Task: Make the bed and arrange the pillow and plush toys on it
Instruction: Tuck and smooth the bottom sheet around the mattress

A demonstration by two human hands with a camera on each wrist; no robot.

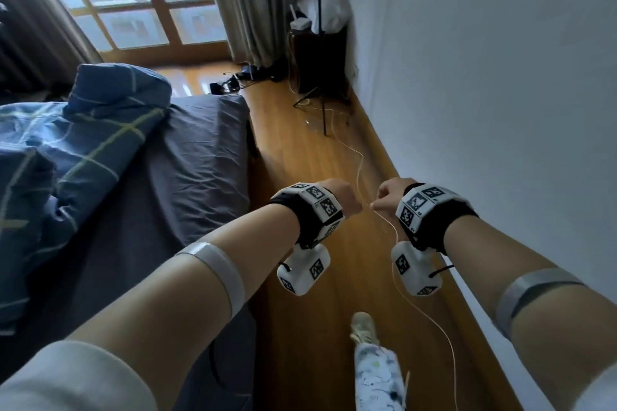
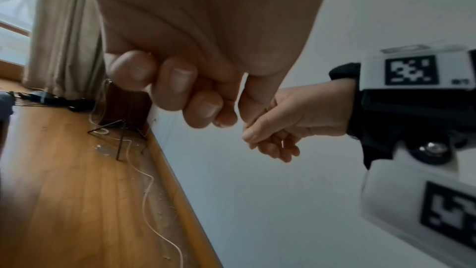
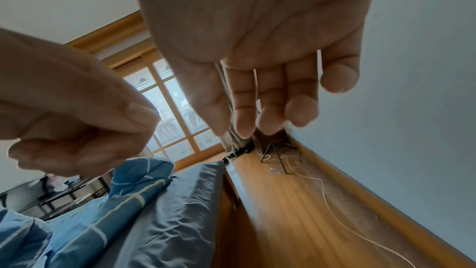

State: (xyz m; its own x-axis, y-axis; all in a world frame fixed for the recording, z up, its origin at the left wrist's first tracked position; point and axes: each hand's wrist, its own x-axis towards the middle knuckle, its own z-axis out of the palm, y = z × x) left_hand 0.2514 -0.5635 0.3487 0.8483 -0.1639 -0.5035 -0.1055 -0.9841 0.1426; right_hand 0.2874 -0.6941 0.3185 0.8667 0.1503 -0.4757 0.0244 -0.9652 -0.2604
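Note:
The bed lies at my left under a dark grey sheet. A blue plaid quilt is heaped in a crumpled pile on its left part and also shows in the right wrist view. No pillow or plush toy is in view. Both hands hover over the wooden floor strip between bed and wall, close together. My left hand is a fist with thumb against forefinger, and I see nothing in it. My right hand has its fingers curled and holds nothing.
A thin white cable snakes along the floor below the hands. A black tripod stand and a dark cabinet topped by a white bag stand in the far corner. Black gear lies past the bed's end. The white wall is close on my right.

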